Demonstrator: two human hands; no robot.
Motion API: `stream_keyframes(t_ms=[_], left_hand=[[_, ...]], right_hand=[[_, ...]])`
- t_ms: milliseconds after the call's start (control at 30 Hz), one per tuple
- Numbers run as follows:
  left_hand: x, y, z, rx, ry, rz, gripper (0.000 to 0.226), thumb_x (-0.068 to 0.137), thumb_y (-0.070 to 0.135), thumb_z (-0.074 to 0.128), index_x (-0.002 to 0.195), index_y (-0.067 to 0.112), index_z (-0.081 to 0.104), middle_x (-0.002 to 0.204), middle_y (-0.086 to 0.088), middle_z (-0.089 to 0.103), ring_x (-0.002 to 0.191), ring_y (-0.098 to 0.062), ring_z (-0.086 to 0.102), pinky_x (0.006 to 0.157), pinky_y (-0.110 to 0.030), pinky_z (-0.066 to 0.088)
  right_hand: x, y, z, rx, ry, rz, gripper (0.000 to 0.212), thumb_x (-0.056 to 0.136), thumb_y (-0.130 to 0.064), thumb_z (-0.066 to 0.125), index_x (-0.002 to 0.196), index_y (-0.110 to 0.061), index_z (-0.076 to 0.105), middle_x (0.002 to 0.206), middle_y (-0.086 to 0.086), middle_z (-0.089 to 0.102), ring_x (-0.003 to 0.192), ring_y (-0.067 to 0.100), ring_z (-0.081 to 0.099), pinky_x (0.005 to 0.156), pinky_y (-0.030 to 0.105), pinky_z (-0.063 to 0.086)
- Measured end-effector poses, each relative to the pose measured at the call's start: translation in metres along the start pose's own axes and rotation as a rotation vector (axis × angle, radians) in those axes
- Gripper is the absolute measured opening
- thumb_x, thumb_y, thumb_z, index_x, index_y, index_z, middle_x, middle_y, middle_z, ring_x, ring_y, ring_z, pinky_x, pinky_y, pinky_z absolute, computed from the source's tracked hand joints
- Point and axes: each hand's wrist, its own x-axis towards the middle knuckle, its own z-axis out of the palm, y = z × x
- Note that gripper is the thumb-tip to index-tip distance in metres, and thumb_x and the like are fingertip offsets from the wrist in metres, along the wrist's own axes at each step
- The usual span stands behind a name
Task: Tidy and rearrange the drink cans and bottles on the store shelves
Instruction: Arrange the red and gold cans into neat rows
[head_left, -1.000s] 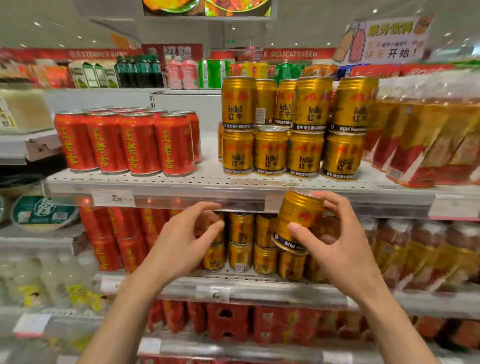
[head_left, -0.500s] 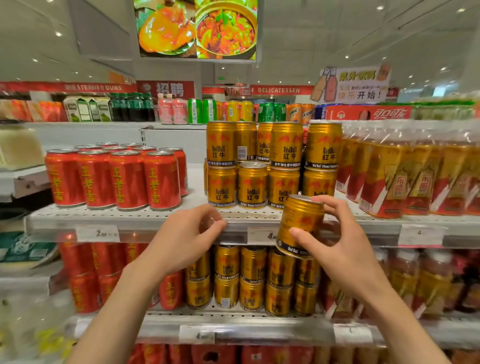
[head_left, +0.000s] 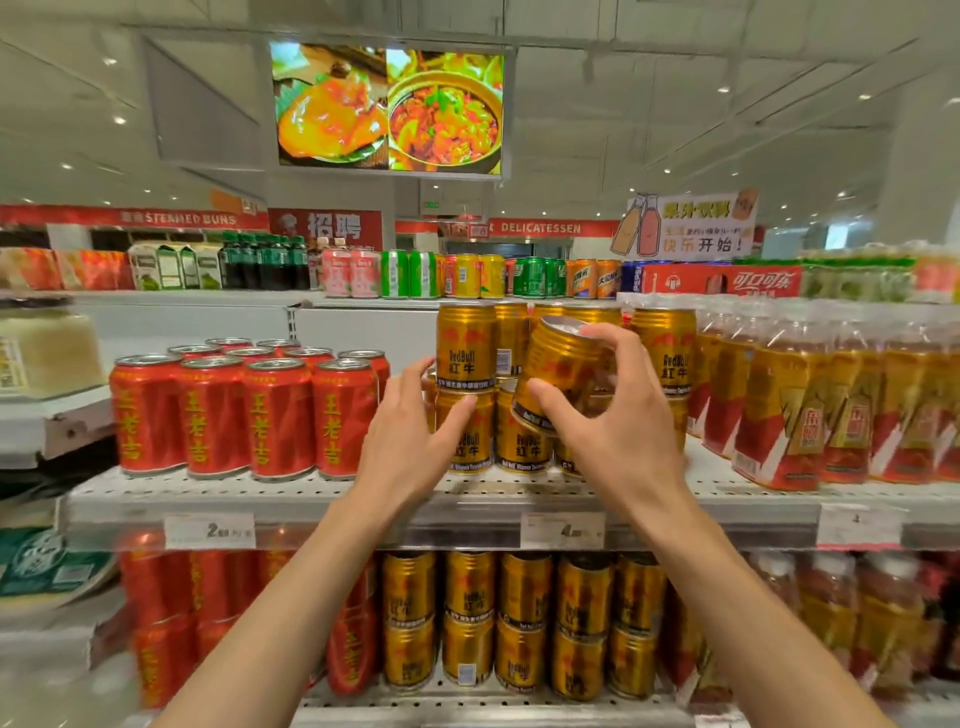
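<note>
Right hand (head_left: 618, 441) wrapped round 1 gold can (head_left: 563, 371), thumb low on the near wall, fingers (head_left: 610, 338) curled over the far rim, pinching it clear of any surface. Can tilted, long axis leaning up and away to the right, silver lid turned toward the stack, base toward the wrist. Gold can stack (head_left: 467, 395) directly beyond and just left of those fingers, 2 tiers high on the upper shelf (head_left: 260, 493); apparent open slot on the top tier behind the held can, though partly hidden. Right hand nearer to that slot; judged next need: righting the axis to vertical before setting down. Left hand (head_left: 415, 447) spread, fingertips touching a lower-tier can, seemingly steadying it, gripping nothing. Cans: ribbed thin metal, glossy, cylindrical, likely slippery and prone to toppling when stacked rim on rim. Red cans (head_left: 249, 415) well left of the left fingers, smooth and upright. Shrink-wrapped bottles (head_left: 810, 395) right of the right fingers.
</note>
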Motion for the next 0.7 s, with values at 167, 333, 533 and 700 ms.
stream_keyframes(t_ms=[167,333,533,700], left_hand=[[0.007,-0.001,0.011,-0.136,0.011,-0.067,0.066,0.091,0.067,0.055,0.146,0.037,0.037,0.138,0.006,0.054,0.119,-0.015,0.060,0.102,-0.048,0.053],[0.006,-0.004,0.014,-0.241,-0.033,-0.092,0.054,0.096,0.059,0.056,0.144,0.037,0.045,0.120,0.015,0.059,0.112,-0.009,0.063,0.096,-0.038,0.055],[0.006,-0.007,0.014,-0.270,-0.035,-0.088,0.048,0.095,0.059,0.058,0.139,0.041,0.048,0.118,0.017,0.062,0.112,-0.007,0.063,0.099,-0.043,0.056],[0.006,-0.008,0.014,-0.265,-0.028,-0.089,0.047,0.095,0.059,0.057,0.138,0.043,0.047,0.116,0.018,0.061,0.112,-0.008,0.063,0.098,-0.044,0.057]], right_hand=[[0.020,-0.001,0.015,-0.081,0.059,-0.081,0.059,0.086,-0.043,0.075,0.134,-0.024,0.046,0.128,-0.005,0.053,0.098,-0.001,0.055,0.087,0.028,0.053],[0.030,0.003,0.028,-0.156,0.043,-0.126,0.058,0.087,-0.042,0.073,0.135,-0.023,0.046,0.130,-0.002,0.054,0.106,0.014,0.059,0.090,0.040,0.056],[0.040,0.009,0.036,-0.290,0.027,-0.159,0.057,0.084,-0.045,0.074,0.130,-0.020,0.051,0.123,-0.001,0.060,0.108,0.016,0.048,0.088,0.027,0.043],[0.048,0.014,0.042,-0.315,-0.011,-0.175,0.061,0.088,-0.047,0.072,0.136,-0.020,0.046,0.135,0.002,0.054,0.105,0.020,0.062,0.077,0.027,0.054]])
